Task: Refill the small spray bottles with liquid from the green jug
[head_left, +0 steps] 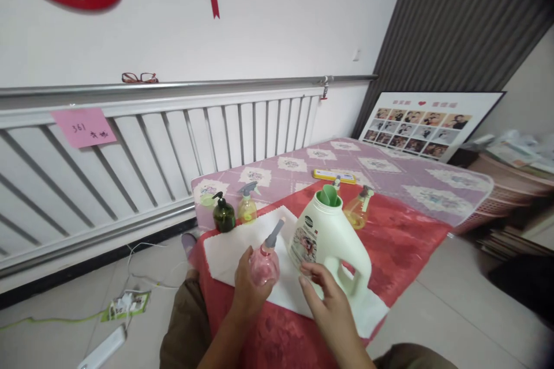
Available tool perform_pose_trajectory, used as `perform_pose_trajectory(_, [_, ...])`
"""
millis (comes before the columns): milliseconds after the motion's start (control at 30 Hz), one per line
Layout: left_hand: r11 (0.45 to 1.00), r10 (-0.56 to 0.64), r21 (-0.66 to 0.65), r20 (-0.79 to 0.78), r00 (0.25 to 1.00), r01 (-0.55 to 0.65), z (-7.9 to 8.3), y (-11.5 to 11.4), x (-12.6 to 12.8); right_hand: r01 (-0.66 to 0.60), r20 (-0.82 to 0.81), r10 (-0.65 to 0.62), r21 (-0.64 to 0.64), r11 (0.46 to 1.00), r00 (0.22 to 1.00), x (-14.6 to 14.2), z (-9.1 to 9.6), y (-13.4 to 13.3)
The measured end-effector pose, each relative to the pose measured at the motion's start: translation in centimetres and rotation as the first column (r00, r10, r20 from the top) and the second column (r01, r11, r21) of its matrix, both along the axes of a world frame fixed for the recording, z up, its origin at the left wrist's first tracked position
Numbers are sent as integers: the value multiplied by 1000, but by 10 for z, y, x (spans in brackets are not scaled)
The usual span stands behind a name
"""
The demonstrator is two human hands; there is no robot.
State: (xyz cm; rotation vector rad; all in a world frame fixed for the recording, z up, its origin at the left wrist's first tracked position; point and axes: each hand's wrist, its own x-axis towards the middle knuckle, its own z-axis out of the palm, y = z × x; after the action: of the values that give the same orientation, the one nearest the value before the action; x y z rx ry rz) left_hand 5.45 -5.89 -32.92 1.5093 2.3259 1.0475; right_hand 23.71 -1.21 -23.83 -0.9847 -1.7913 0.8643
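Note:
My left hand (247,294) is closed around a small pink spray bottle (265,262) with a grey nozzle, held over a white cloth (229,245). My right hand (326,300) has its fingers spread and touches the lower front of a large white detergent jug (331,242), which stands upright with its green spout uncapped. Both sit on a low table with a red cover (402,242).
A dark green pump bottle (224,213) and a yellow spray bottle (247,206) stand at the cloth's far left. An amber spray bottle (359,209) lies behind the jug. A yellow flat box (334,176) rests on the purple cloth. A power strip (104,349) and cables lie on the floor.

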Motion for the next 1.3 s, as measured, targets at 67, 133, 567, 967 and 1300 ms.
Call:
perform_pose_trajectory(67, [1000, 10, 16, 15, 1000, -10, -2, 1, 5, -45, -50, 36, -188, 981, 998, -27, -4, 8])
perform_pose_trajectory(133, [995, 25, 93, 51, 998, -30, -6, 2, 8, -89, -103, 63, -270, 959, 993, -49, -6, 18])
perform_pose_trajectory(567, [937, 87, 337, 36, 996, -94, -15, 4, 12, -265, -171, 228, -238, 935, 959, -86, -14, 30])
perform_pose_trajectory(967, [929, 92, 357, 38, 995, -99, -12, 1, 12, -266, 71, 268, -47, 963, 961, -80, 3, 31])
perform_pose_trajectory(1300, [925, 86, 370, 16, 996, -86, -20, 2, 10, -225, 120, 223, 3, 974, 967, -81, -2, 29])
